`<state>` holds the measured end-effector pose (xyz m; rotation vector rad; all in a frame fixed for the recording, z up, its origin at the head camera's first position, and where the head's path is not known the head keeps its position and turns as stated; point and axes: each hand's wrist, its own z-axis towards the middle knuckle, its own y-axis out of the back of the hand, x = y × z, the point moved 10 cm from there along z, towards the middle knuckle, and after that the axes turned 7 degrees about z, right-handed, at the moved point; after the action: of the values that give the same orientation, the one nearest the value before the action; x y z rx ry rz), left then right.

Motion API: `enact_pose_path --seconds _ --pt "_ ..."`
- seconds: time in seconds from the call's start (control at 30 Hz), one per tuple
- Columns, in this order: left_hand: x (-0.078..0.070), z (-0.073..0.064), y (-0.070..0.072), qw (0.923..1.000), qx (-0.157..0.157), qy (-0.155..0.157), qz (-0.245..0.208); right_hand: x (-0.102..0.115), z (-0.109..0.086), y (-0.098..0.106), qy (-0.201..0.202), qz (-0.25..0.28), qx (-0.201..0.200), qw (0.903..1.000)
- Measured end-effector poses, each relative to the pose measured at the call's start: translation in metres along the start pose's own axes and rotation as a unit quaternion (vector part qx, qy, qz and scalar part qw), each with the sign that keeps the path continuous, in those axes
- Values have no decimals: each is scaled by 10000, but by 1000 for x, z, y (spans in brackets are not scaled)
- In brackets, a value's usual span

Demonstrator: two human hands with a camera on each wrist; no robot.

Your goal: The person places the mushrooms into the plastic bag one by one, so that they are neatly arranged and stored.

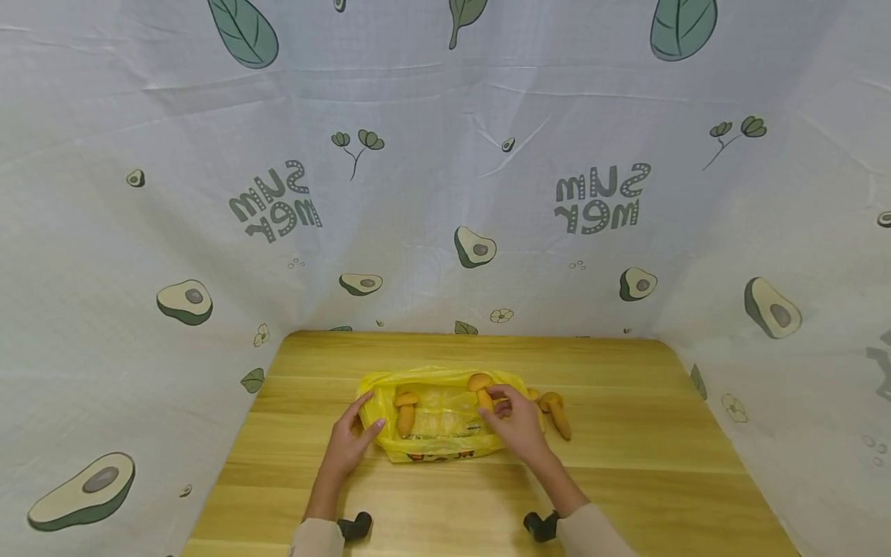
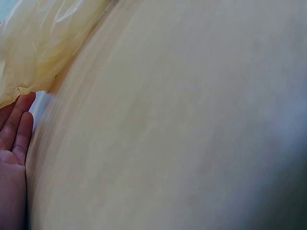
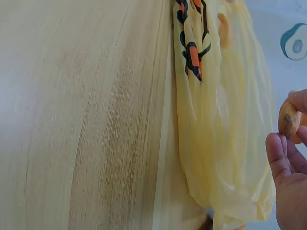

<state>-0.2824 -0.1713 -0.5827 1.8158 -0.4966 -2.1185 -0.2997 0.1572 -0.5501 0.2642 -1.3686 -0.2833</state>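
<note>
A yellow plastic bag (image 1: 445,444) lies on the table with its mouth spread wide. One orange-brown mushroom (image 1: 407,418) shows inside, toward its left end. My right hand (image 1: 520,427) pinches another mushroom (image 1: 479,382) over the bag's right part, cap pointing away from me. In the right wrist view, the stem end (image 3: 289,120) shows between thumb and fingers. At the bag's left end, my left hand (image 1: 346,442) touches the plastic with extended fingers. The left wrist view has those fingers (image 2: 21,124) along the bag's edge (image 2: 43,52), the thumb out of sight.
To the right of the bag a mushroom (image 1: 555,414) lies on the wooden table (image 1: 626,464), beside another one (image 1: 534,394) partly hidden. A white curtain (image 1: 431,193) with avocado prints encloses the table's back and sides.
</note>
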Motion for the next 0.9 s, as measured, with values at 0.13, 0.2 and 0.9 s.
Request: enact_pose_path --seconds 0.13,0.2,0.9 --pt "-2 0 1 10000 0 -5 30 0 1 -5 -6 83 64 9999" --pt "-2 0 1 10000 -19 -6 39 0 1 -7 -21 81 88 9999" --pt "0 1 -1 9999 -82 -77 88 3 0 -46 -99 501 221 9985"
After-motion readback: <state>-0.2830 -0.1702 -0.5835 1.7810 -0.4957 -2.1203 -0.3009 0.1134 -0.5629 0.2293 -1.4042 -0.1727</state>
